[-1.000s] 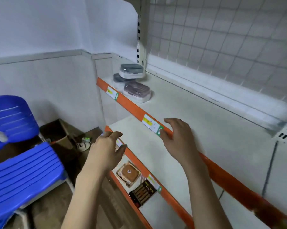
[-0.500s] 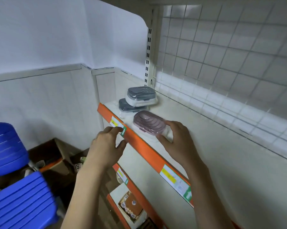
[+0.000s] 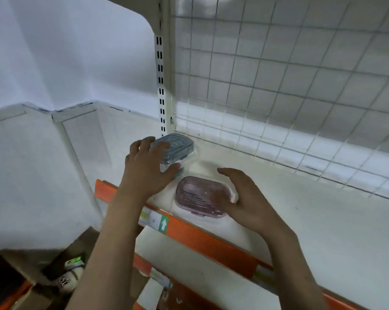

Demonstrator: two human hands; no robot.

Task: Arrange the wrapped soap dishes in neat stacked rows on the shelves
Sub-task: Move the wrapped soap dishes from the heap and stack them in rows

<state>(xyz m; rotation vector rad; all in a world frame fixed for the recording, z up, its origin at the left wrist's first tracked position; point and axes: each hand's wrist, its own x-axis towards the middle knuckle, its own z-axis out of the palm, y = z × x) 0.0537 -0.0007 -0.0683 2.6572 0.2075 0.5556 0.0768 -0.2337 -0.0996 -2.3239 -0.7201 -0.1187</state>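
On the white shelf (image 3: 301, 209), a wrapped grey soap dish (image 3: 180, 146) sits in the back left corner on top of another grey one, which my hand mostly hides. My left hand (image 3: 147, 168) grips the top grey dish, fingers over its left edge and thumb on its front side. A wrapped pink soap dish (image 3: 198, 198) lies alone just in front, near the orange shelf edge. My right hand (image 3: 247, 198) is cupped around the pink dish's right end, fingers relaxed and arched past it, the palm touching it.
A wire grid panel (image 3: 278, 86) backs the shelf, with a slotted upright (image 3: 161, 74) at its left. The orange edge strip (image 3: 211, 240) carries a price label (image 3: 155, 220). A lower shelf (image 3: 189, 262) lies beneath. Cardboard boxes (image 3: 21, 278) stand on the floor at lower left.
The view has risen from the lower shelves to this shelf. My left hand went from the shelf edge onto the grey stack. My right hand stays at the pink dish's right end.
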